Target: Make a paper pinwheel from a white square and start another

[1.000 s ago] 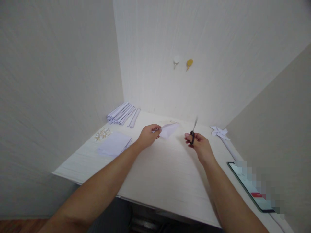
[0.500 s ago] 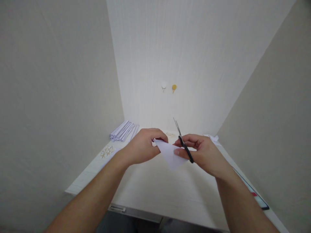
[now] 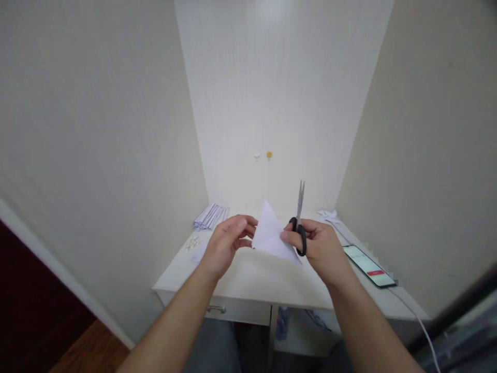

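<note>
A folded sheet of white paper [image 3: 267, 228] is raised above the desk, one point upward and a crease across it. My right hand [image 3: 316, 246] pinches its right side between thumb and fingers. The same hand also keeps hold of black-handled scissors [image 3: 300, 207], blades pointing up and slightly parted. My left hand [image 3: 229, 241] is at the paper's left edge with fingers apart and curved; its fingertips are close to the lower left corner, and whether they touch it I cannot tell.
On the white desk [image 3: 248, 287], a stack of folded paper strips [image 3: 210, 216] and small pale pieces [image 3: 193, 243] lie left. White paper scraps [image 3: 329, 216] sit back right, near a lit phone [image 3: 370, 267] with a cable [image 3: 415, 316]. Walls enclose the desk; a drawer handle [image 3: 216, 309] is below.
The paper has turned and opened out, its point now upward instead of down. My left hand has loosened from it. The scissors stand more upright. The view has shifted, showing more of the phone.
</note>
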Demonstrator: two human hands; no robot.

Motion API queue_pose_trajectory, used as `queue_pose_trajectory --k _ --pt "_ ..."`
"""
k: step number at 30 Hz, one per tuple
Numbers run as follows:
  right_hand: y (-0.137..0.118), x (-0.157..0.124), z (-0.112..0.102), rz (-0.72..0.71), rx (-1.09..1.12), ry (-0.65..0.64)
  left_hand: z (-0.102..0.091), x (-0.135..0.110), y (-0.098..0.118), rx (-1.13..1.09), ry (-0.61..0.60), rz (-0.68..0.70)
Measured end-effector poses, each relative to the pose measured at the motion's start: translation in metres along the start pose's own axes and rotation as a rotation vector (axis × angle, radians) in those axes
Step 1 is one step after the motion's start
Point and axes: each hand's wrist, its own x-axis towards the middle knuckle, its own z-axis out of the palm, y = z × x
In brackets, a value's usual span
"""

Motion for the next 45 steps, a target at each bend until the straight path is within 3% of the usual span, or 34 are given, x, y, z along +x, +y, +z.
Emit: queue_pose_trajectory --k 3,6,12,18,22,25,29,34,40,45 --pt "0.006 -0.014 0.012 -0.045 0.095 0.145 0.008 -0.023 -0.011 0.058 0.082 0.000" --pt "0.015 -0.026 0.025 -0.063 0.201 0.199 0.017 -0.038 -0.017 0.168 0.187 0.076" --pt "0.027 -0.041 0.042 -0.049 0.294 0.159 0.014 -0.045 -0.023 0.133 0.221 0.162" --pt "0.041 -0.043 0.050 -0.035 0.354 0.101 0.015 -0.051 -0.025 -0.060 0.184 0.032" --pt "0.038 -0.043 0.052 -0.046 0.297 0.056 0.014 -0.055 -0.021 -0.004 0.227 0.071" --pt "0.035 -0.044 0.044 -0.049 0.201 -0.028 0.010 -0.056 -0.015 0.037 0.226 0.086" --pt "0.041 -0.050 0.019 -0.030 -0.041 -0.253 0.007 -0.054 -0.004 0.054 0.255 0.141" --pt "0.052 -0.068 -0.007 0.207 -0.283 -0.421 0.005 -0.051 0.010 0.108 0.186 0.110" --pt "0.053 -0.082 -0.018 0.254 -0.342 -0.410 0.009 -0.044 0.022 0.173 0.083 0.060" --pt "0.063 -0.090 -0.024 0.276 -0.473 -0.431 0.021 -0.038 0.016 0.125 0.010 -0.007"
